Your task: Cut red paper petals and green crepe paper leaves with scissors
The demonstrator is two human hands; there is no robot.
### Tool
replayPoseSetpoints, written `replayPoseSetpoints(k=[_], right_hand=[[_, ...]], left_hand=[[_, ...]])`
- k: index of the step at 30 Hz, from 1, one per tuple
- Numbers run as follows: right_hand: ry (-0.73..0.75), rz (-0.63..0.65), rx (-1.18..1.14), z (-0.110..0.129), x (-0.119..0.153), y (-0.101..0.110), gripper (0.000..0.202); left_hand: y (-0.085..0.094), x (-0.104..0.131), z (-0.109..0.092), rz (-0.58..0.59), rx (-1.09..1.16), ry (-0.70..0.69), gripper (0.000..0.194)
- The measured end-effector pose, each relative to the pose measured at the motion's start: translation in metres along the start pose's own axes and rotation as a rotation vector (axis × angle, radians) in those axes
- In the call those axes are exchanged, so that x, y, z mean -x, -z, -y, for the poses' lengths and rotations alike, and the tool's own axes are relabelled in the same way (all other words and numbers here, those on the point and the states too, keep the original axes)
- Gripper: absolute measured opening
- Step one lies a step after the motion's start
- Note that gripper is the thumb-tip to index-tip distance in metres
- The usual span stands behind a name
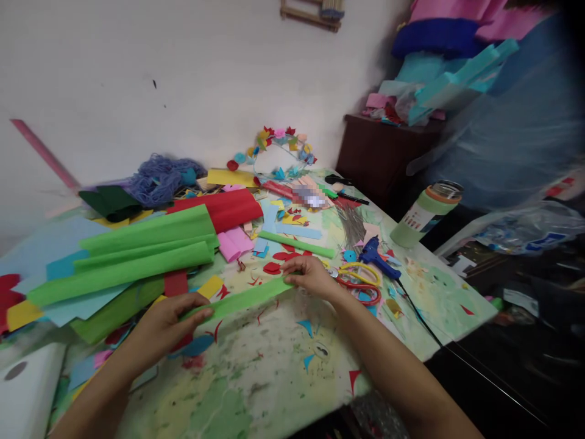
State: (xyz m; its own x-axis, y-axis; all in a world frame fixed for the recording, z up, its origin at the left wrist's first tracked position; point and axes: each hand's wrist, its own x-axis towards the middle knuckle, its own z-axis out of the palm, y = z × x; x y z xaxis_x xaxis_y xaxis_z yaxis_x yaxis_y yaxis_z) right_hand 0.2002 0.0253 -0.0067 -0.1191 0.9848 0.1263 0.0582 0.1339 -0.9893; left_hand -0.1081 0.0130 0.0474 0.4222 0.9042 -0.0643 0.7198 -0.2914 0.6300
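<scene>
A strip of green crepe paper point(251, 299) is stretched between my two hands above the table. My left hand point(183, 317) pinches its near left end between thumb and fingers. At the far right end, my right hand point(308, 275) grips it with the fingertips. Just beyond my right hand lie scissors point(361, 274) with yellow and red handles. Several red paper petals point(278, 262) are beside its fingers. Left of the strip, large folded sheets of green crepe paper point(150, 250) rest on a pile of coloured paper.
A blue glue gun point(378, 259) with a black cord lies at the right. Near the table's right edge stands a green bottle point(425, 213). A flower wreath point(283, 152), blue yarn point(159, 177) and red crepe paper point(219, 207) are toward the wall. Paper scraps litter the tabletop point(256, 390).
</scene>
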Motion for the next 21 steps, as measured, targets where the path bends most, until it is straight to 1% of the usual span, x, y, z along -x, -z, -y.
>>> replayPoseSetpoints(k=[2, 4, 5, 6, 7, 8, 9, 12, 13, 15, 17, 18, 19, 21], right_hand=[[0.003, -0.094, -0.025, -0.001, -0.003, 0.006, 0.022], [0.016, -0.224, -0.060, -0.001, -0.006, 0.014, 0.023], [0.023, -0.290, -0.081, -0.002, -0.007, 0.017, 0.025], [0.028, -0.348, -0.103, -0.003, -0.008, 0.020, 0.027], [0.032, -0.396, -0.125, -0.003, -0.009, 0.022, 0.029], [0.036, -0.436, -0.147, -0.004, -0.009, 0.024, 0.031], [0.039, -0.470, -0.168, -0.005, -0.010, 0.025, 0.033], [0.051, -0.553, -0.226, -0.007, -0.011, 0.027, 0.037], [0.056, -0.574, -0.242, -0.008, -0.012, 0.027, 0.039], [0.064, -0.598, -0.264, -0.009, -0.013, 0.025, 0.039], [0.068, -0.586, -0.272, -0.010, -0.013, 0.018, 0.036], [0.068, -0.566, -0.270, -0.011, -0.012, 0.012, 0.034], [0.070, -0.536, -0.262, -0.012, -0.010, 0.005, 0.031], [0.077, -0.448, -0.231, -0.014, -0.004, -0.013, 0.026]], left_hand=[[0.011, 0.003, 0.006, -0.123, -0.031, 0.068, 0.035], [0.017, 0.008, 0.009, -0.263, -0.075, 0.168, 0.037], [0.017, 0.012, 0.011, -0.317, -0.103, 0.199, 0.038], [0.014, 0.018, 0.012, -0.341, -0.130, 0.201, 0.038], [0.007, 0.025, 0.012, -0.341, -0.160, 0.175, 0.038], [-0.004, 0.033, 0.013, -0.310, -0.180, 0.108, 0.038], [-0.016, 0.042, 0.014, -0.234, -0.192, 0.031, 0.039], [-0.061, 0.070, 0.018, -0.073, -0.296, -0.054, 0.046], [-0.073, 0.077, 0.020, -0.047, -0.339, -0.086, 0.048], [-0.091, 0.084, 0.023, -0.056, -0.387, -0.104, 0.052], [-0.098, 0.078, 0.021, -0.085, -0.338, -0.089, 0.054], [-0.098, 0.070, 0.016, -0.111, -0.259, -0.079, 0.054], [-0.097, 0.060, 0.010, -0.144, -0.137, -0.071, 0.053], [-0.095, 0.034, -0.008, -0.214, 0.244, -0.037, 0.051]])
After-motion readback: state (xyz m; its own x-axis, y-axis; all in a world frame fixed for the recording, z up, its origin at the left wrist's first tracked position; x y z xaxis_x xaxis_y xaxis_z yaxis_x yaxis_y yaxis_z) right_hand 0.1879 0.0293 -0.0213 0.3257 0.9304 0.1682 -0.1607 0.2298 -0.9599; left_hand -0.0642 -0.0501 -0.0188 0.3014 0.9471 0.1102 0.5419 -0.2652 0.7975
